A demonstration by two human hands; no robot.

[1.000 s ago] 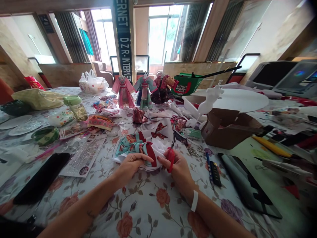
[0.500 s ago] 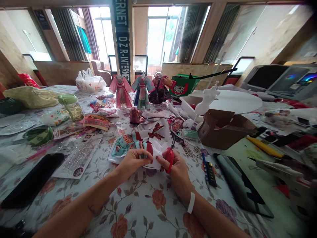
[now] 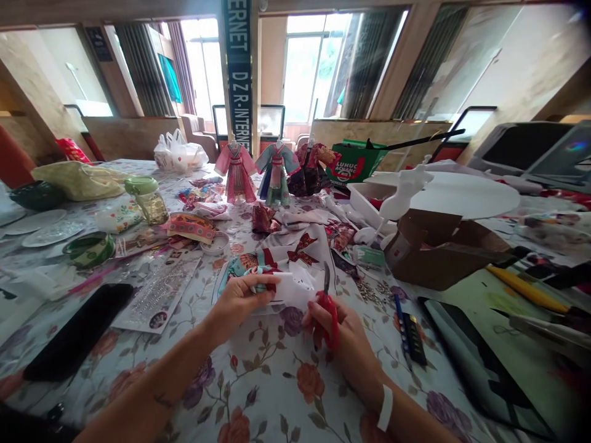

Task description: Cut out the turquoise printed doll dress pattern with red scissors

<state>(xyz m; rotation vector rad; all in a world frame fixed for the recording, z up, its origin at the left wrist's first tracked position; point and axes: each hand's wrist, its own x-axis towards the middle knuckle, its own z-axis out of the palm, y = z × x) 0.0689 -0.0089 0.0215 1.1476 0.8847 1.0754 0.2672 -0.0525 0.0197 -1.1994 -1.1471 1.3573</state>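
Note:
My left hand (image 3: 244, 296) pinches the near edge of a piece of fabric (image 3: 295, 286), white with teal and red parts. In my right hand (image 3: 339, 323) is a pair of red-handled scissors (image 3: 331, 320), dark blades pointing up and away. The thumb and forefinger of that hand are at the right edge of the white cloth; whether they grip it is unclear. Beneath and behind the cloth lies a printed white sheet (image 3: 318, 243) with a dark red bow (image 3: 303, 248).
Three small dresses (image 3: 236, 172) stand at the back. To the right are a cardboard box (image 3: 429, 258), a tablet (image 3: 475, 363) and a blue pen (image 3: 401, 323). A black phone (image 3: 76, 332), a bead sheet (image 3: 159, 292) and a green tape roll (image 3: 90, 249) lie left.
The view has shifted slightly. My hands have moved apart, the right one with the scissors going rightward and nearer, and more of the white cloth shows between them.

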